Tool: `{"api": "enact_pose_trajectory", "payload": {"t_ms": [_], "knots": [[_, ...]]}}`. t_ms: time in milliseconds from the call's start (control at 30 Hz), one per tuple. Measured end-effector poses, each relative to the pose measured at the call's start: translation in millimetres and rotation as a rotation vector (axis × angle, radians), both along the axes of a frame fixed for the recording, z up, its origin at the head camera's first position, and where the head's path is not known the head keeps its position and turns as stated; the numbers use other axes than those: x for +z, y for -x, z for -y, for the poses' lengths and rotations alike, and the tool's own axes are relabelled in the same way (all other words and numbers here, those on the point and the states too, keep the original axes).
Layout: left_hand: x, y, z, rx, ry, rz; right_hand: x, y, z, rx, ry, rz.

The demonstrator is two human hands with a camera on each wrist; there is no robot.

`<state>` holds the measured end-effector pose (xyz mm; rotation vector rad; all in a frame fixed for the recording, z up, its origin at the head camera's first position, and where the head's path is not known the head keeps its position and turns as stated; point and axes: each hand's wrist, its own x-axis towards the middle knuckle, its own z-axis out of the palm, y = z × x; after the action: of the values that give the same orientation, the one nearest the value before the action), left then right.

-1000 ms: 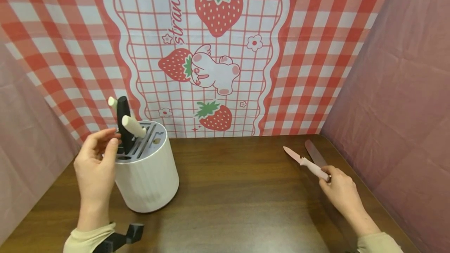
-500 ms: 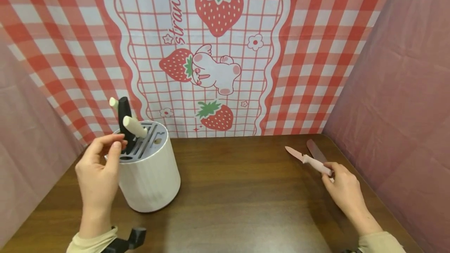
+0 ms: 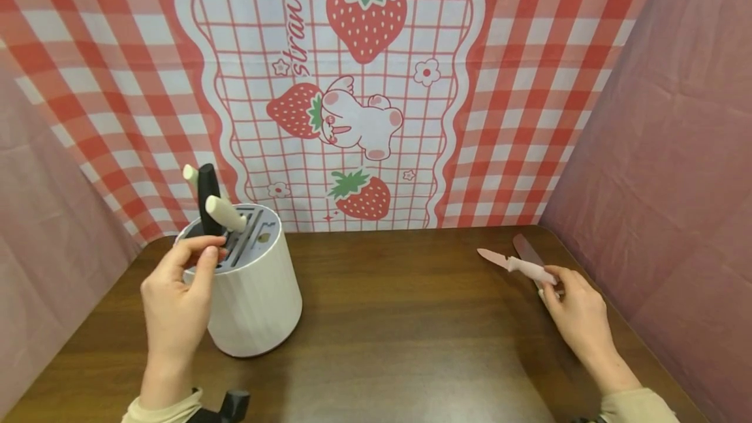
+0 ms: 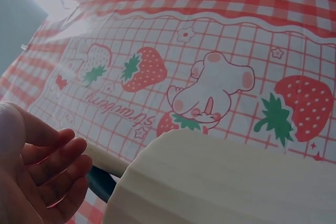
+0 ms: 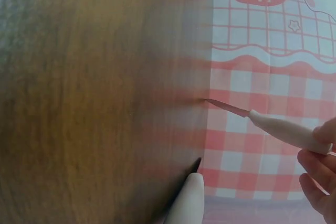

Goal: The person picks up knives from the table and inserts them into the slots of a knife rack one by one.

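My right hand (image 3: 580, 312) pinches the butt of a paring knife's white handle. The paring knife (image 3: 531, 270) is raised a little off the table, its pinkish blade pointing to the far left. Below it lies a second knife (image 3: 529, 250) with a wider blade; its white handle (image 5: 188, 199) shows in the right wrist view. At the left, my left hand (image 3: 179, 305) is by the front rim of a white round knife block (image 3: 258, 312). The fingers (image 4: 58, 169) are loosely bent, thumb near index, with nothing between them. That hand covers part of the block's slotted top.
In the block stand a black-handled tool (image 3: 208, 198), a cream-handled knife (image 3: 226, 213) and another pale handle (image 3: 190, 173). The brown wooden table (image 3: 388, 318) meets a strawberry-print cloth (image 3: 364, 103) behind. Pink cloth (image 3: 658, 201) hangs at the sides.
My left hand has shifted to the right and slightly nearer, along the block's front rim. My right hand has moved slightly right with the paring knife still pinched.
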<state>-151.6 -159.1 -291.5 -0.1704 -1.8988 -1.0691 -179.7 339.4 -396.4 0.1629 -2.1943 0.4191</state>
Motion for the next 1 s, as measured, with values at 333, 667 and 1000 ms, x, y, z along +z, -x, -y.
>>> {"api": "enact_pose_trajectory", "payload": {"t_ms": [333, 667, 1000], "knots": [[-9.0, 1.2, -6.8, -0.023, 0.018, -0.012, 3.7, 1.0, 0.0, 0.009, -0.017, -0.046], [-14.6, 4.1, -16.7, -0.089, 0.061, -0.052, 9.3, 0.8, 1.4, 0.002, -0.004, -0.065], [-18.5, 6.9, -20.2, -0.131, 0.136, -0.087, 20.0, 6.7, 6.0, 0.018, 0.011, -0.091]]}}
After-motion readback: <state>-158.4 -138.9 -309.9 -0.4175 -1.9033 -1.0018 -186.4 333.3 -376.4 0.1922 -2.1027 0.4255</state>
